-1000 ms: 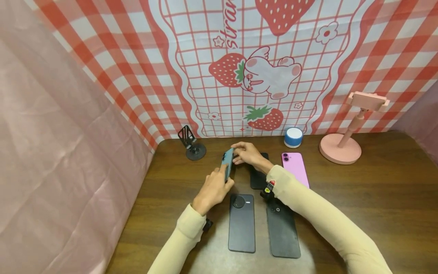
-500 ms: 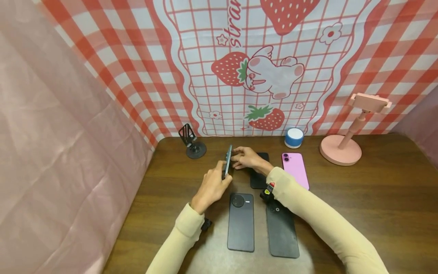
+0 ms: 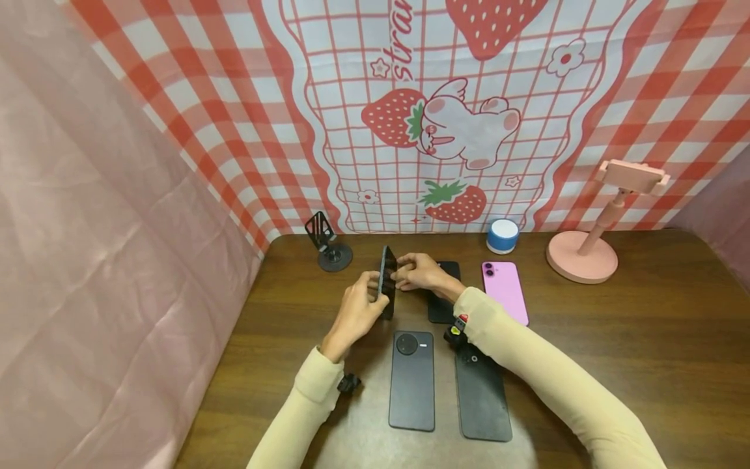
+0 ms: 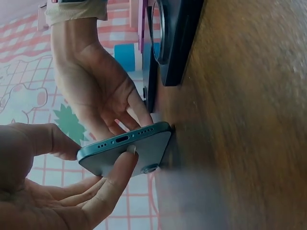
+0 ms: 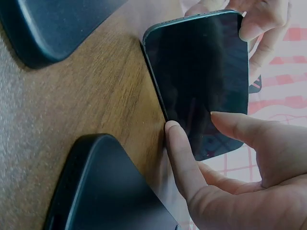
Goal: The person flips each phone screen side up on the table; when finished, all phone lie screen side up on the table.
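A blue-green smartphone [image 3: 387,283] stands on its long edge on the wooden table, its dark screen facing right. My left hand [image 3: 357,306] grips its near end, with the thumb [image 4: 64,143] on the upper edge and a finger [image 4: 115,179] against the back. At the screen side is my right hand [image 3: 418,272]; its thumb [image 5: 230,123] lies on the glass and its index fingertip [image 5: 173,128] is right at the lower edge by the table. Beneath the right wrist lies a black phone [image 3: 439,306], partly covered.
A dark grey phone with a round camera [image 3: 412,391] and another dark phone [image 3: 485,404] lie in front. To the right is a pink phone [image 3: 506,293]. Behind stand a black phone stand [image 3: 334,256], a blue-and-white cylinder [image 3: 502,237] and a pink phone stand [image 3: 583,257].
The blue-green phone has turned in my left hand, from showing its back to edge-on, and now shows its dark screen toward the right. My right hand has shifted slightly nearer to me.
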Tool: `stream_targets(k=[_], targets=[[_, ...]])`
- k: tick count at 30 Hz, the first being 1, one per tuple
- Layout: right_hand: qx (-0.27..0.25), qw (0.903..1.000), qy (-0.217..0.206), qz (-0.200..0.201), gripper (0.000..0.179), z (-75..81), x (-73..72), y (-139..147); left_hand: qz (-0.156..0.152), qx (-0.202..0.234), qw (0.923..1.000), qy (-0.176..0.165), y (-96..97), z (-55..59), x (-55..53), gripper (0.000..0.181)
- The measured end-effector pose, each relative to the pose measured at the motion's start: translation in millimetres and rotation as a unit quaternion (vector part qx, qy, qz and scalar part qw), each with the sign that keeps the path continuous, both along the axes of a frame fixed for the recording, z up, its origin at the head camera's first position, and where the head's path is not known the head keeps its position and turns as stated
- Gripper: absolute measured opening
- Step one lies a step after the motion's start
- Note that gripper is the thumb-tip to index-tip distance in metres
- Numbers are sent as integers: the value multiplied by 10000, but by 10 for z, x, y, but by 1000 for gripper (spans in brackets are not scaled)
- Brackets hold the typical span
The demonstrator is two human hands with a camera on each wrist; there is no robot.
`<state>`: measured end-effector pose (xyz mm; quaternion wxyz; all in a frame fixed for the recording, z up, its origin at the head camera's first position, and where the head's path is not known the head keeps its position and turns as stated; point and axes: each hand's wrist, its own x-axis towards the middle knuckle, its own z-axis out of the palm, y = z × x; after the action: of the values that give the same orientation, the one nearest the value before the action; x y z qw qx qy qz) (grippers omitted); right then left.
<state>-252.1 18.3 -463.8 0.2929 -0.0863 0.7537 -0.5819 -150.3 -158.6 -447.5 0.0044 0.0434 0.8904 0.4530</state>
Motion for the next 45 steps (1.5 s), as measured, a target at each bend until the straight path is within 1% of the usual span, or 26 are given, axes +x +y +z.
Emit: stream_targets(k=[2, 5, 11, 15, 18, 24, 30, 36, 45], targets=[[-6, 10000, 5, -18, 61, 9, 9, 0, 4, 94, 9999, 36, -14, -1, -6, 48], [2, 10000, 43, -9, 62, 14, 19, 4, 10, 105, 9999, 87, -39, -14, -16, 48], [145, 9997, 215, 44, 62, 17, 35, 8, 95, 37, 9999, -56, -70, -8, -5, 49], [189, 9995, 238, -52, 68, 10, 46, 0, 121, 83, 9997, -175, -91, -13, -2, 51], [215, 9995, 215, -120, 71, -12, 43, -5, 129, 102, 9997, -181, -106, -16, 2, 51], [382, 9988, 263, -157, 75, -17, 37, 8, 116, 34, 9998, -173, -129, -8, 2, 48], [475, 9980, 360, -196, 75, -21, 38, 7, 105, -118, 9997, -181, -160, -22, -12, 46], [627, 9965, 525, -194, 76, 22, 62, 19, 112, -48, 9993, -342, -180, -57, -20, 46], [1026, 9917, 726, -257, 80, -4, 54, 21, 252, -70, 9976, -637, -179, -84, -43, 49]])
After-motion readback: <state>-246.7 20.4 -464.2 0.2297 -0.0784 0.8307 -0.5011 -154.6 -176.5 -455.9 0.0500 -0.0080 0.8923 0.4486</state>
